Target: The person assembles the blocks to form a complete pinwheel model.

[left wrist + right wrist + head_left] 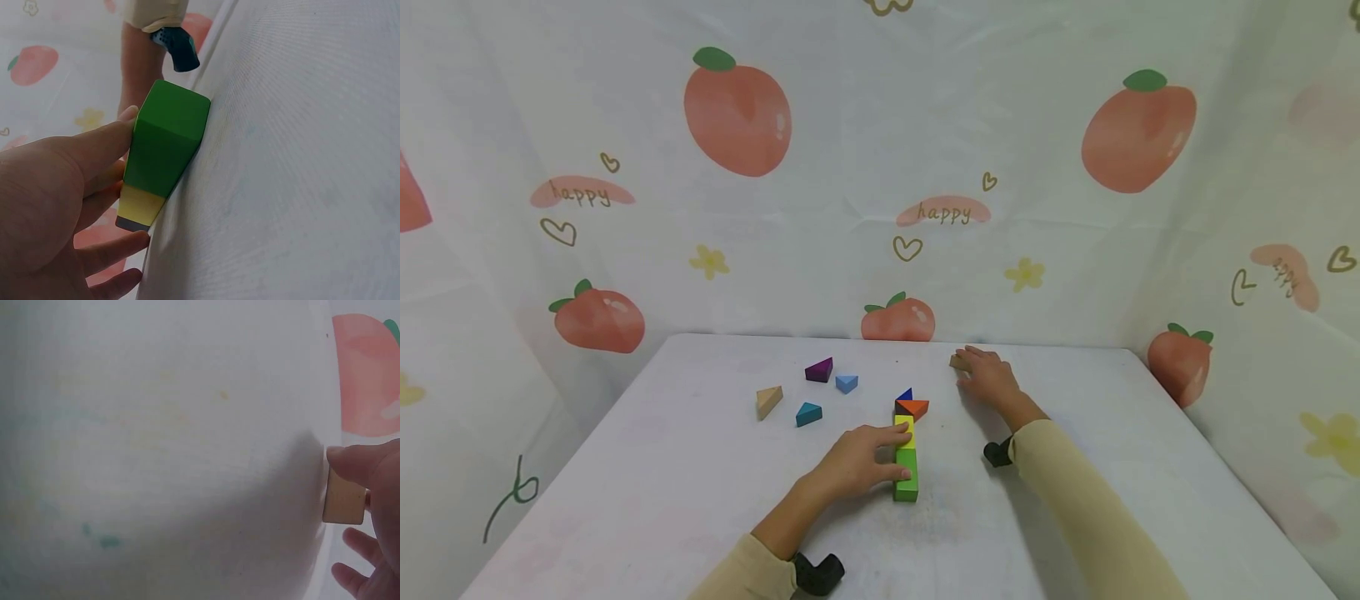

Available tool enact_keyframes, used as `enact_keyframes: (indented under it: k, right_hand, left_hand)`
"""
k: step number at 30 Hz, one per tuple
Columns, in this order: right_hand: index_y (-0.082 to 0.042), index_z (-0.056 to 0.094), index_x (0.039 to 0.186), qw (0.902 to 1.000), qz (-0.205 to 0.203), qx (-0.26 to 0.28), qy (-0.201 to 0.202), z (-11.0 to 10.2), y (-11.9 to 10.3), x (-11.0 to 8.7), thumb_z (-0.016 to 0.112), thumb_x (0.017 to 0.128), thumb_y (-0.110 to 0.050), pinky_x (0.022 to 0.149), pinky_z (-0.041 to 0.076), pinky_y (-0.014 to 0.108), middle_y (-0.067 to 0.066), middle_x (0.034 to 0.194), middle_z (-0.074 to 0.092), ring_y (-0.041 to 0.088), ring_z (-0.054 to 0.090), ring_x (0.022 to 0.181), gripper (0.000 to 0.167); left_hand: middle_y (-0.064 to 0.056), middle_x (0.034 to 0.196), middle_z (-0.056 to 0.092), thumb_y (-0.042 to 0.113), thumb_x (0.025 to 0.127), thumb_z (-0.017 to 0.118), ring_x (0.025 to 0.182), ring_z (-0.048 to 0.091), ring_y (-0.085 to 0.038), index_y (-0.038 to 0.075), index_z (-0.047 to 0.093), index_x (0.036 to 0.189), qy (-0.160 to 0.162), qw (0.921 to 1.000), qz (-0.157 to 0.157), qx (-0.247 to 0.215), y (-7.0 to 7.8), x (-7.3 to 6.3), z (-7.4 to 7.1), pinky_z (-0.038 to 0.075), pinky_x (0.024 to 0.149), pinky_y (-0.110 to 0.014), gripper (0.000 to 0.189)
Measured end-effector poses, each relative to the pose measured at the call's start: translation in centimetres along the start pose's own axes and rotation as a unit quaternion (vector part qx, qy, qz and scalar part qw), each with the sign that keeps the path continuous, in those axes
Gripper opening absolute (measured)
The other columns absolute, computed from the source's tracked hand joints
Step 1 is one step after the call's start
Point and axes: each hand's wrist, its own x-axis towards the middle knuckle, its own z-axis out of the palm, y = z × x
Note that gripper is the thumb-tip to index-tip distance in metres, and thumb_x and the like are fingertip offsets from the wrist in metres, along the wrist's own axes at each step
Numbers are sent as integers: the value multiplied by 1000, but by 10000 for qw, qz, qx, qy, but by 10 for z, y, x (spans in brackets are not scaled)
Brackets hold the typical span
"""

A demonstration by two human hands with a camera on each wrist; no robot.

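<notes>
Green block (906, 482) is seen lying flat near the middle of the white table (1075, 517), end to end with a yellow block (905, 433); both are touched along one side by straight fingers of the left hand (857, 462). Orange (914, 407) and dark blue (905, 394) triangles are set at the row's far end. Tan wooden block (343, 499) is pinched by the right hand (988, 377) near the table's far edge. Purple (819, 370), light blue (846, 382), teal (808, 413) and tan (768, 401) wedges lie apart at left.

- Bare table (700, 483) lay open left of the left hand (857, 462).
- Four loose blocks, among them a teal wedge (808, 413), cluttered the far left.
- The block row (907, 450) parted both hands.
</notes>
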Motion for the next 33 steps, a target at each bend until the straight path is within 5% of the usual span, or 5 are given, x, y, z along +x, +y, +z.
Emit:
enact_keyframes:
  k: [14,25,33]
  right_hand:
    - [-6,55,136,9987,-272,-287,323,-6,-5,-7,64,91,-9,95,43,58,19,135,53,43,51,117,46]
    - [3,64,120,9972,-184,575,448,-9,-5,-1,61,89,3,95,46,48,20,110,61,36,58,103,31]
    - [2,69,112,9975,-178,554,400,-13,-11,0,61,91,-1,88,48,45,15,99,63,32,59,95,22]
  left_hand:
    - [7,141,52,50,83,72,131,45,-23,32,55,139,46,10000,39,-15,-1,0,1,43,101,-50,61]
    - [7,141,52,50,83,72,131,45,-23,32,55,139,7,10000,31,9,-1,-1,0,43,101,-50,61]
    - [6,141,52,50,83,72,132,45,-24,31,55,139,6,10000,2,58,1,0,0,43,100,-50,61]
